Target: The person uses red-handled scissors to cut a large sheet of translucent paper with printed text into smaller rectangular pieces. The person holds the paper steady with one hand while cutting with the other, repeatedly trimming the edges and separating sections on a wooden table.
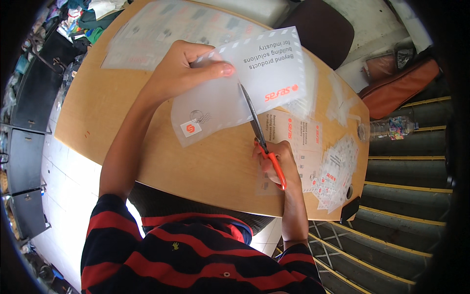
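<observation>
My left hand [193, 73] pinches a translucent printed plastic sheet [215, 100] near its upper left edge and holds it up above the table. The sheet bears dark and orange print and a small stamp-like mark at its lower left. In my right hand [279, 159] is a pair of scissors [262, 139] with red-orange handles, its dark blades pointing up to the left. The blade tips meet the sheet near its middle, just below my left thumb. Whether the blades are fully closed cannot be made out.
A wooden table [93, 112] lies under my hands. Large printed sheets [161, 29] cover its far left. Right of the scissors lie another printed sheet [306, 132] and a pile of cut pieces [338, 171]. A dark chair [323, 29], a brown bag [399, 88] and a plastic bottle [391, 128] are beyond.
</observation>
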